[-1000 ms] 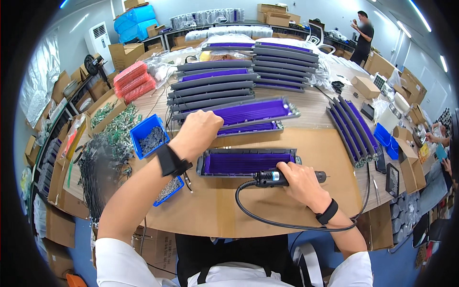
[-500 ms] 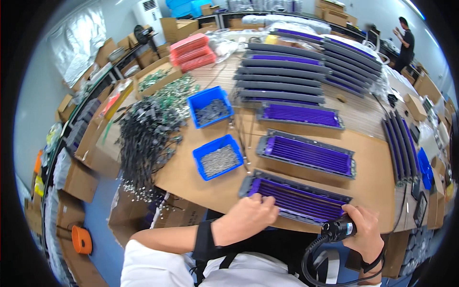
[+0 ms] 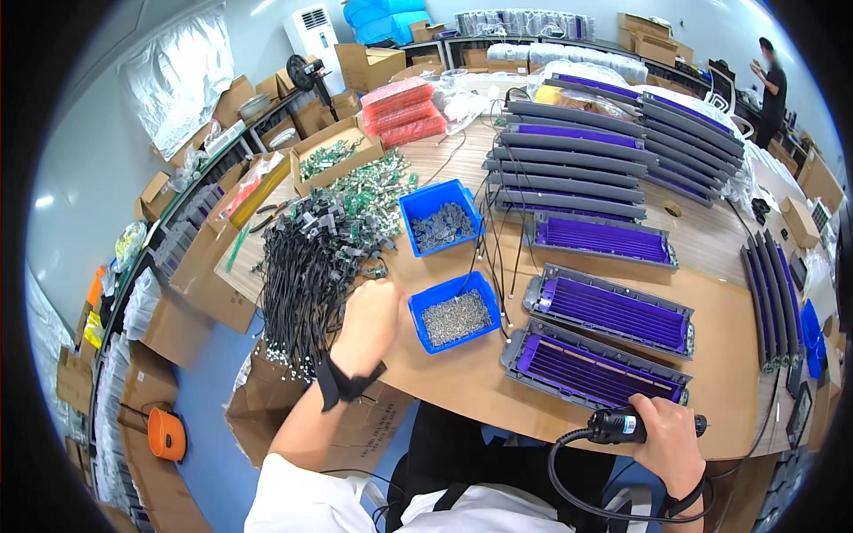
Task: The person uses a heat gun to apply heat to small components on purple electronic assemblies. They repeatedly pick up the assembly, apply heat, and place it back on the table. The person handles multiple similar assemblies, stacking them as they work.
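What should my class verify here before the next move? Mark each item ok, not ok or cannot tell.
1. Right hand has a grip on the black corded tool: ok.
2. Tool's tip directed at the nearest purple-and-grey housing: not ok; it points off to the right.
3. That housing lies with its ribbed purple inside facing up: ok.
4. Small metal parts stocked in the nearer blue bin: ok.
5. Left hand holding a part: cannot tell; it is beside the black cable bundle, its fingers hidden.
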`<state>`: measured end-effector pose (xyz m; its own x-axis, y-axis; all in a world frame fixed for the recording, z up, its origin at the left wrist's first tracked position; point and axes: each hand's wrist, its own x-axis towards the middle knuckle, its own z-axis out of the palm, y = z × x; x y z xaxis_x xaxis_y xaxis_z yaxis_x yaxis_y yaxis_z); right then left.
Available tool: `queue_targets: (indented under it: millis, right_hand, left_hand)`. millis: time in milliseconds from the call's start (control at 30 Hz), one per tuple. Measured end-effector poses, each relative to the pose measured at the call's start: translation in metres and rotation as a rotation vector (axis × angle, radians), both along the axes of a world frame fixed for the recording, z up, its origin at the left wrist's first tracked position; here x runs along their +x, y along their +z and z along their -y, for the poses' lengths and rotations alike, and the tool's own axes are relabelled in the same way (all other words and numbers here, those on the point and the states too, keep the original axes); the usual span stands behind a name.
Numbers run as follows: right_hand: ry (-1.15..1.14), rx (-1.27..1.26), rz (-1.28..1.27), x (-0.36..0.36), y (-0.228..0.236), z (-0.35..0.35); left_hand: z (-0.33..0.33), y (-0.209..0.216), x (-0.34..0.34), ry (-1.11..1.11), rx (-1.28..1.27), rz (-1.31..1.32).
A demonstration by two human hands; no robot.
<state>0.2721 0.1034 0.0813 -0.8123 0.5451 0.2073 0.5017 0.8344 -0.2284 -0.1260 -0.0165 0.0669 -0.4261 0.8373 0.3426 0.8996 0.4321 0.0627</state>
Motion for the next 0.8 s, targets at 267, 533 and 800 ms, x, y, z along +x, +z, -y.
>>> queue_targets:
  millis: [267,533,800]
  right_hand:
    - [0.016,0.020,-0.021,0.001,-0.003,-0.003]
    - [0.016,0.009,-0.001,0.003,-0.001,-0.003]
    - [0.045,0.014,0.000,0.003,-0.001,-0.005]
  left_hand:
    - [-0.005,-0.040,-0.060,0.140,-0.134,-0.297]
    - [-0.001,0.014,-0.062,0.073,-0.112,0.432]
    - [0.030,0.074,-0.050,0.026,0.173,0.861]
